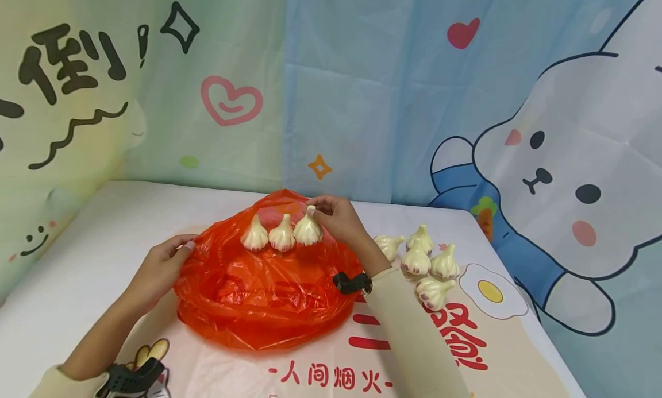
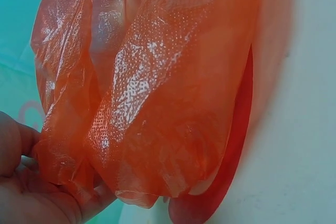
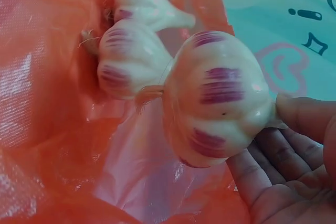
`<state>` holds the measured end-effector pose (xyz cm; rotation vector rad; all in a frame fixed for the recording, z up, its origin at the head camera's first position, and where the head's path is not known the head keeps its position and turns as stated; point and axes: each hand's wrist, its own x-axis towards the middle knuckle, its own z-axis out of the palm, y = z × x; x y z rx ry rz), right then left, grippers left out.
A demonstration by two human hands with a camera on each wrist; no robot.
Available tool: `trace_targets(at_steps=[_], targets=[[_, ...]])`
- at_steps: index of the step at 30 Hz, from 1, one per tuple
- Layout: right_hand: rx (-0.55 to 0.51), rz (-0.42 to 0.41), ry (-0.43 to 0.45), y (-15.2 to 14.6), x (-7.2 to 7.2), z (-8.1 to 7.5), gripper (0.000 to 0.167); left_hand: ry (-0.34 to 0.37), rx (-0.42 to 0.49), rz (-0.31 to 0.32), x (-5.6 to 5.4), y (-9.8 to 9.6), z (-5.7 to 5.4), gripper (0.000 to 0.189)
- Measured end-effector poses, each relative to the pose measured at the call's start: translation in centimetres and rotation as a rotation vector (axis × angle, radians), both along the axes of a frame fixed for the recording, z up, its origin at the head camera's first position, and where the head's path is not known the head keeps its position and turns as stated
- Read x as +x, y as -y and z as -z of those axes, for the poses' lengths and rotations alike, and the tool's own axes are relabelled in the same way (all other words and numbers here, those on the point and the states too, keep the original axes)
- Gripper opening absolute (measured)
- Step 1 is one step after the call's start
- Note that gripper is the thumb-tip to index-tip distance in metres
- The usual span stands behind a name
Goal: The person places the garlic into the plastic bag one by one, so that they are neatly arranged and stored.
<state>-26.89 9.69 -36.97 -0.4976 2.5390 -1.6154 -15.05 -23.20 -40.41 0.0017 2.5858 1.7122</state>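
Sleeves (image 1: 426, 340) run along the bottom of the frame. At centre, the right hand (image 1: 338, 217) pinches a garlic (image 1: 308, 231) by its stem, beside two other bulbs (image 1: 281, 233) against the bag (image 1: 269, 326). At left, the left hand (image 1: 162, 267) pinches the bag's rim, likely to hold it open; both forearms (image 1: 106, 333) slant inward.

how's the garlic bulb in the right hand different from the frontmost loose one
The held garlic bulb has its stem up; the frontmost garlic bulb lies tilted, stem rightward. The right hand pinches the held garlic bulb; the frontmost garlic bulb lies unheld outside the red plastic bag. Both are pale with reddish marks.
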Motion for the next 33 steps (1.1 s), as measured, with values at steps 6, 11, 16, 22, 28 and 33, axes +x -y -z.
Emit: trace_targets(at_steps=[6, 11, 16, 22, 28, 33], targets=[[0.035, 0.007, -0.006, -0.1, -0.3, 0.8, 0.020, 0.006, -0.002, 0.002, -0.1, 0.0, -0.1, 0.052], [0.075, 0.038, 0.016, -0.1, -0.6, 1.9, 0.015, 0.008, -0.004, 0.003, -0.1, 0.0, 0.0, 0.051], [0.092, 0.057, 0.020, -0.1, -0.9, 2.9, 0.014, 0.010, -0.003, 0.001, -0.1, 0.0, 0.0, 0.051], [0.119, 0.092, 0.036, -0.1, -1.1, 3.6, 0.017, 0.015, -0.001, 0.001, -0.1, 0.0, 0.0, 0.052], [0.089, 0.137, 0.080, -0.3, -1.2, 4.2, 0.019, 0.024, 0.006, 0.005, -0.1, 0.0, 0.0, 0.052], [0.021, 0.144, 0.108, -0.6, -1.2, 4.5, 0.020, 0.029, 0.019, 0.013, -0.1, 0.0, 0.0, 0.051]])
